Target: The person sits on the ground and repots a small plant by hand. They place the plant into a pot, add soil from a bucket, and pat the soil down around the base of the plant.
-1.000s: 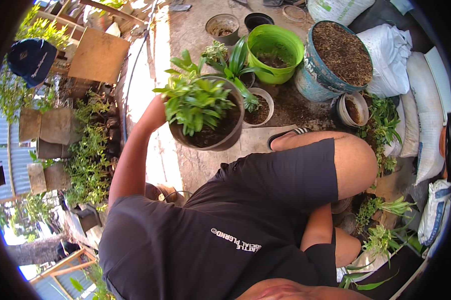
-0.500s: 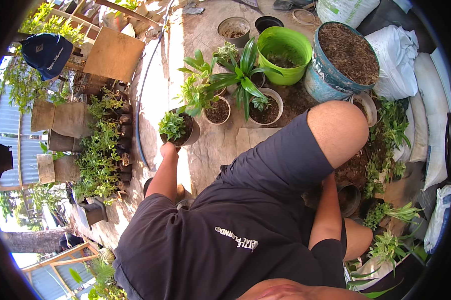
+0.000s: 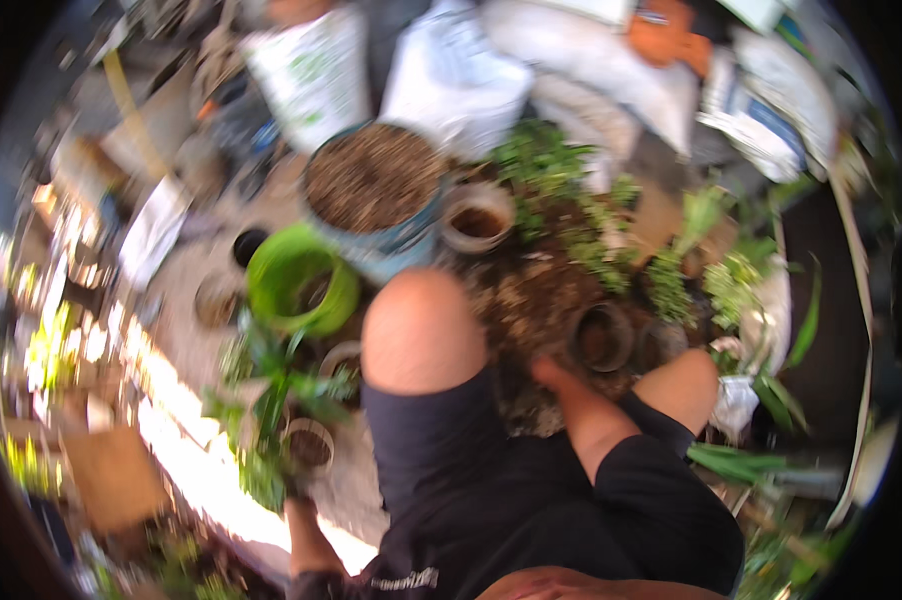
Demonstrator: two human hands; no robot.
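Note:
My left arm reaches past my raised knee, its hand (image 3: 298, 503) beside a bright green leafy plant (image 3: 261, 480); blur and leaves hide the fingers. Close by stand a small pot of soil (image 3: 311, 447) and a plant with long dark leaves (image 3: 271, 400). My right hand (image 3: 546, 372) is low over dark, soil-strewn ground, left of an empty-looking dark pot (image 3: 601, 338). Motion smears its fingers, and I cannot make out anything in them.
Ahead of my knee is a big blue bucket (image 3: 376, 240) heaped with brown soil, with a lime green pot (image 3: 333, 312) to its left. A pale pot (image 3: 479, 217) and cut greenery (image 3: 596, 240) lie right of it. White sacks (image 3: 456, 80) line the back.
The view has swung right, bringing the soil patch and the right hand into sight. Earlier my left hand was at a potted leafy plant; its grip is now blurred.

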